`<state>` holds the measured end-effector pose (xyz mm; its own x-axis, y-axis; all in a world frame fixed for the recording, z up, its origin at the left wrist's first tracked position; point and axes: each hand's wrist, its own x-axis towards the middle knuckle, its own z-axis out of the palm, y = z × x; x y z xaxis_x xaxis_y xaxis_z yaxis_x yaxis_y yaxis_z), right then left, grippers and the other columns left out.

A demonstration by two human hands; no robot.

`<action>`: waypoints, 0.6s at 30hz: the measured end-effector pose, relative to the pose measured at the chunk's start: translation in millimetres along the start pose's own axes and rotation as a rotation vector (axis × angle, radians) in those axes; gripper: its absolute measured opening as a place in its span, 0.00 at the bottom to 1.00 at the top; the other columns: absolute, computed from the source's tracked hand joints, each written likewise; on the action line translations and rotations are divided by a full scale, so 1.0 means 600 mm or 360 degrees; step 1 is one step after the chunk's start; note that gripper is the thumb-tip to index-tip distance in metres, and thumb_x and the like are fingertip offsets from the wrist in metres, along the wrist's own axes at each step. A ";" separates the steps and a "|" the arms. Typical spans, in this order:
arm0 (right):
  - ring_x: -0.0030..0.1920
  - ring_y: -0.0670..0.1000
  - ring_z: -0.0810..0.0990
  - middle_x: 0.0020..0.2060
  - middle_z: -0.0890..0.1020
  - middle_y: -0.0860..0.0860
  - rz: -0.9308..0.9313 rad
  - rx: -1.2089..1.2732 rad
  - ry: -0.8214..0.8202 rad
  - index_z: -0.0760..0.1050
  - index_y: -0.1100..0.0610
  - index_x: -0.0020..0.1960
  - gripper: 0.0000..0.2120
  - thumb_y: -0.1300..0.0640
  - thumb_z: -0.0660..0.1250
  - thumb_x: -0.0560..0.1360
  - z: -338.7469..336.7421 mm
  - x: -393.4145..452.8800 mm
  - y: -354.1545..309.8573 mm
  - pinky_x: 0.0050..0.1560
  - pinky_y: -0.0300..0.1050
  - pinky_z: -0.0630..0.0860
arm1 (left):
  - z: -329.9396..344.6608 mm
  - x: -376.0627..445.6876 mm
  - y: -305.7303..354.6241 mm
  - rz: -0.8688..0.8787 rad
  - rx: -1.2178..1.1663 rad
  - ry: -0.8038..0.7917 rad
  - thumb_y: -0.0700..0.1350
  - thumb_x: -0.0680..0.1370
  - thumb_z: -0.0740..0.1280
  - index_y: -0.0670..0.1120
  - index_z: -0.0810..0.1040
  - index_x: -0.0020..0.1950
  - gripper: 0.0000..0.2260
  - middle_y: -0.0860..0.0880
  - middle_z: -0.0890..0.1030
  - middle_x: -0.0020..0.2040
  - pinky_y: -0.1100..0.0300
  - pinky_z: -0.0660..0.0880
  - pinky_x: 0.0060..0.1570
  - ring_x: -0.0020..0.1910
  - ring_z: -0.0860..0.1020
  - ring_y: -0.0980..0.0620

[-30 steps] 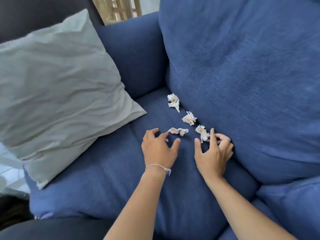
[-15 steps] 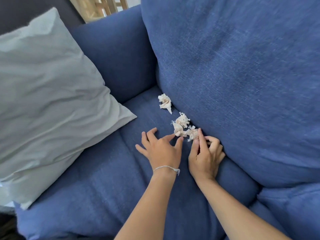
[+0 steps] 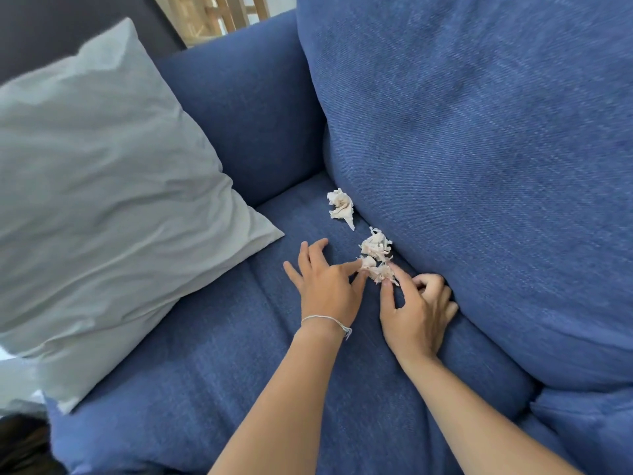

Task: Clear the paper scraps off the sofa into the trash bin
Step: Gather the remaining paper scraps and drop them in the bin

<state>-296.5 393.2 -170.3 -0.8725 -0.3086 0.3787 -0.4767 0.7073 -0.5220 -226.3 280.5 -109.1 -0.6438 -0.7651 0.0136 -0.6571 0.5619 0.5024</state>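
On the blue sofa seat [image 3: 212, 354], a small heap of paper scraps [image 3: 376, 258] lies between the fingertips of both hands, along the fold under the back cushion [image 3: 479, 166]. The left hand [image 3: 325, 286] lies flat with spread fingers and touches the heap. The right hand [image 3: 416, 310] pinches its near edge, other fingers curled. One crumpled scrap [image 3: 340, 205] lies apart, further ahead. No trash bin is visible.

Home living room: blue fabric sofa [image 3: 239, 389] with back cushion [image 3: 479, 149] and grey throw pillow [image 3: 102, 200].
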 end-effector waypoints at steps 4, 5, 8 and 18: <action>0.50 0.59 0.74 0.49 0.73 0.50 0.0016 -0.0018 0.0043 0.83 0.46 0.55 0.09 0.48 0.69 0.75 0.006 -0.003 0.001 0.49 0.55 0.65 | -0.002 -0.006 -0.022 0.0046 -0.0348 0.0163 0.54 0.76 0.70 0.58 0.86 0.52 0.07 0.44 0.69 0.70 0.34 0.53 0.73 0.76 0.59 0.38; 0.51 0.60 0.74 0.49 0.73 0.51 0.0014 -0.0007 0.0051 0.83 0.47 0.54 0.08 0.49 0.70 0.76 0.007 -0.004 0.001 0.49 0.55 0.65 | -0.008 -0.012 -0.034 0.0042 -0.0460 0.0235 0.53 0.76 0.71 0.58 0.86 0.51 0.06 0.44 0.69 0.69 0.42 0.58 0.73 0.75 0.61 0.40; 0.51 0.60 0.74 0.50 0.74 0.52 -0.0033 0.0046 0.0097 0.83 0.49 0.53 0.07 0.54 0.73 0.76 0.007 -0.007 0.002 0.50 0.56 0.64 | -0.040 -0.041 -0.078 -0.0188 -0.0851 0.0374 0.49 0.75 0.73 0.58 0.86 0.50 0.06 0.48 0.69 0.68 0.61 0.63 0.72 0.71 0.67 0.52; 0.49 0.61 0.73 0.49 0.77 0.55 -0.0335 0.0175 0.0176 0.82 0.54 0.52 0.06 0.54 0.70 0.77 0.006 -0.013 -0.002 0.51 0.57 0.65 | -0.057 -0.091 -0.101 -0.0332 -0.0935 0.0287 0.51 0.74 0.74 0.62 0.84 0.51 0.08 0.53 0.67 0.69 0.65 0.56 0.74 0.74 0.62 0.57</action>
<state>-289.5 392.3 -175.6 -0.7388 -0.3661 0.5658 -0.6606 0.5593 -0.5007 -138.0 277.4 -110.6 -0.4166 -0.9090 -0.0162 -0.4041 0.1692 0.8989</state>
